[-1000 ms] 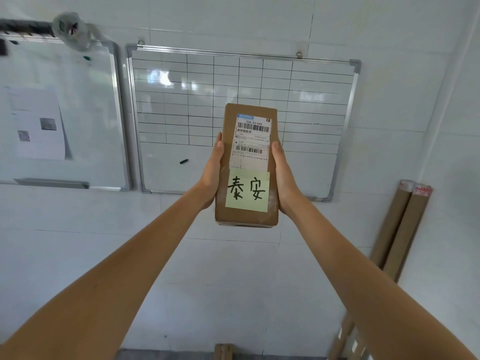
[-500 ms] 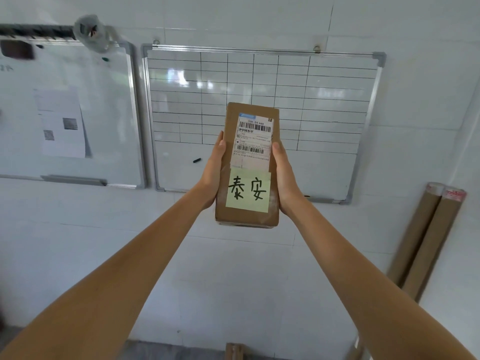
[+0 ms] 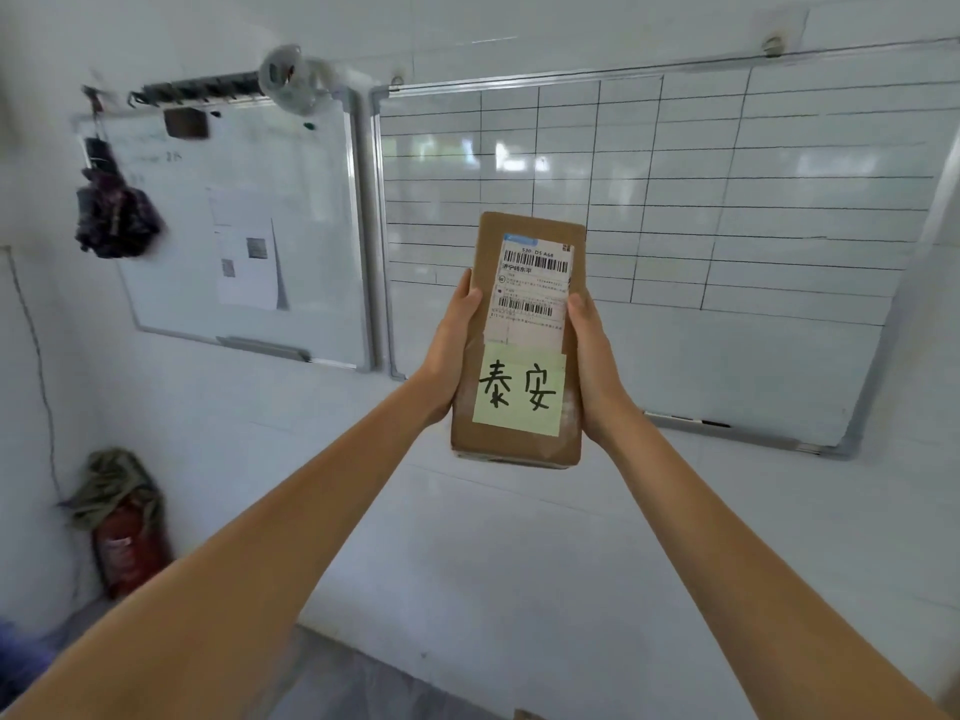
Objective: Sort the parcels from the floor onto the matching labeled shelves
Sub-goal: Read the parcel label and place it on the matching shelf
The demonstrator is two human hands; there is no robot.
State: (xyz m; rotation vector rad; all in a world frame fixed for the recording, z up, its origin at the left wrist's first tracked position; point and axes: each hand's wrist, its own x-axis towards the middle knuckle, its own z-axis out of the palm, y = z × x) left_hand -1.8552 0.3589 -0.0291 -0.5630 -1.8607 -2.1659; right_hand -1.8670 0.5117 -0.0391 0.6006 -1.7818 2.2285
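With the cardboard parcel held upright at arm's length, clamped between left hand and right hand, no shelf is visible, so misreading its handwritten yellow note risks misfiling.

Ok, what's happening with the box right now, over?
Left hand and right hand both gripping the brown parcel, one per side. Parcel upright, yellow note facing camera. No shelves in view; whiteboard behind.

A strip of grey floor was seen at the frame's bottom; a red extinguisher, seemingly cloth-draped, stood at lower left.
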